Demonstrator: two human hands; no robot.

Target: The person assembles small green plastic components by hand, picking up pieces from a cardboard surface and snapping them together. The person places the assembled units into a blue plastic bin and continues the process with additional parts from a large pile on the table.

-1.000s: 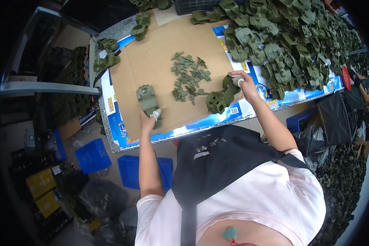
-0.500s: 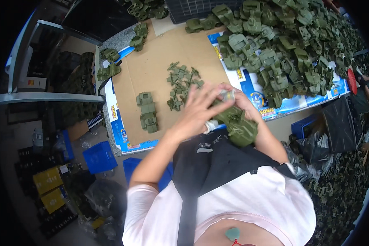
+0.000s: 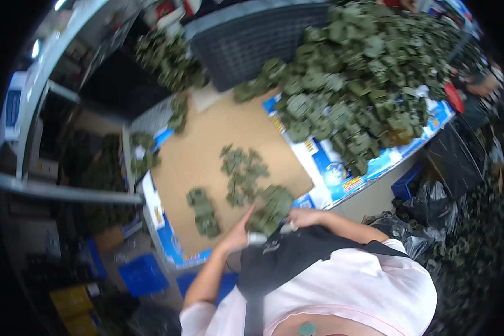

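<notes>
At the table's near edge, against my black apron (image 3: 280, 252), sits an olive-green plastic part (image 3: 274, 207) shaped like a toy vehicle body. My left hand (image 3: 239, 234) grips its left side, with a white wrap showing near the fingers. My right hand (image 3: 307, 217) is closed at its lower right side, its fingertips partly hidden and blurred. Beyond them, small green plastic pieces (image 3: 243, 173) lie in a loose heap on the cardboard (image 3: 196, 157). Another long green vehicle-like part (image 3: 204, 213) rests to the left of that heap.
A large pile of green parts (image 3: 364, 89) covers the table's right side. A dark plastic crate (image 3: 252, 45) stands at the back. Left of the table are a metal frame bar (image 3: 67, 190) and a blue bin (image 3: 141, 274). Dark bags (image 3: 414, 224) lie at the right.
The green part has moved left, from in front of my right forearm to between both hands. My hands have come down toward the apron and parted. The view has tilted farther up the table.
</notes>
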